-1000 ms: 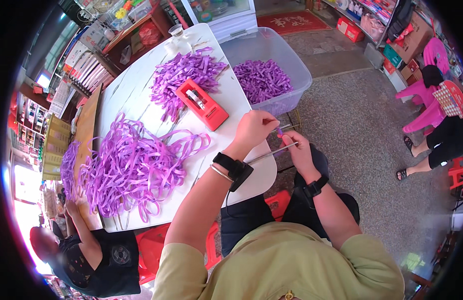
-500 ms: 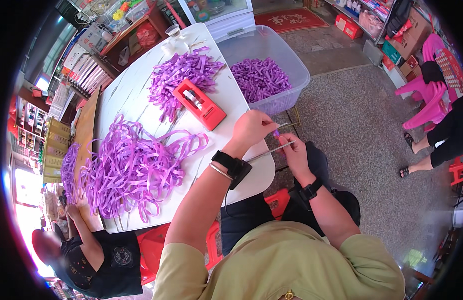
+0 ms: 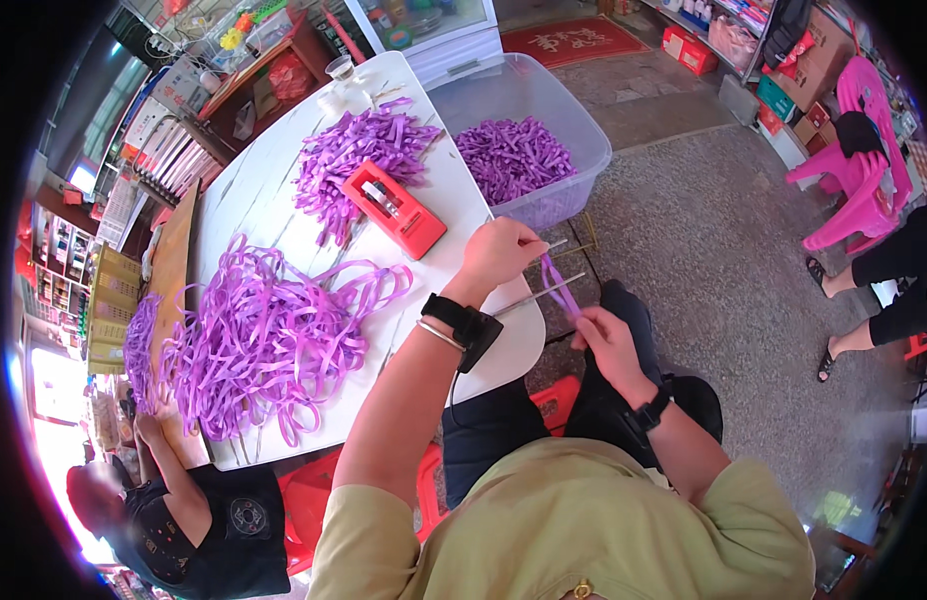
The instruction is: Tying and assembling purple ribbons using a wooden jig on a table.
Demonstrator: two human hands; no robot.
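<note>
A narrow purple ribbon (image 3: 557, 284) stretches between my two hands, just off the table's right edge. Its near end is pinched in the closed fingers of my right hand (image 3: 609, 346). My left hand (image 3: 501, 254) is closed at the far end, where its fingertips seem to hold the ribbon against a thin metal rod; the exact grip is partly hidden. A second metal rod (image 3: 539, 295) runs out from the table edge and crosses the ribbon. To the left, a red tape dispenser (image 3: 395, 210) and a big tangle of purple ribbon (image 3: 268, 340) lie on the table.
The white table (image 3: 438, 370) also bears a pile of short purple ribbon pieces (image 3: 358, 160). A clear plastic bin (image 3: 583, 190) with similar pieces stands beyond its right edge. A co-worker (image 3: 198, 510) sits at the left; another person's legs (image 3: 863, 335) show at the right.
My right hand has moved toward my body and away from the rods, so a longer stretch of ribbon shows between the hands. My left hand has stayed nearly in place.
</note>
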